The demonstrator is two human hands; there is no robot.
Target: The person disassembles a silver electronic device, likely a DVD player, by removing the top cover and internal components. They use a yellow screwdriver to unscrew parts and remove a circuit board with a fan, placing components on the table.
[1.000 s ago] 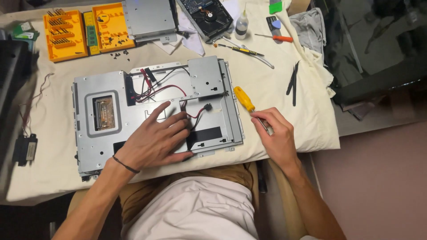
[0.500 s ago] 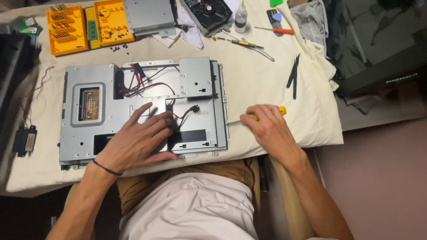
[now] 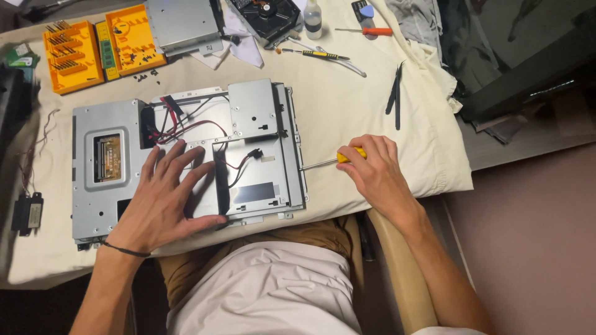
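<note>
In the middle left of the frame a grey metal chassis (image 3: 186, 161) lies flat on a cream cloth (image 3: 347, 99) that covers the table. The left hand (image 3: 164, 198) rests on its lower middle with fingers spread wide, palm down, hiding the panel beneath it. Red and black wires (image 3: 186, 121) cross the open upper part of the chassis. The right hand (image 3: 375, 174), right of centre, is closed around a yellow-handled screwdriver (image 3: 335, 159); most of the handle is hidden in the fist, and the thin shaft points left, its tip at the chassis's right edge, though whether it touches a screw is too small to tell. In the upper left sit orange bit trays (image 3: 74, 53). Black tweezers (image 3: 395, 96) lie in the upper right. At the top edge a dark fan unit (image 3: 267, 15) is cut off
</note>
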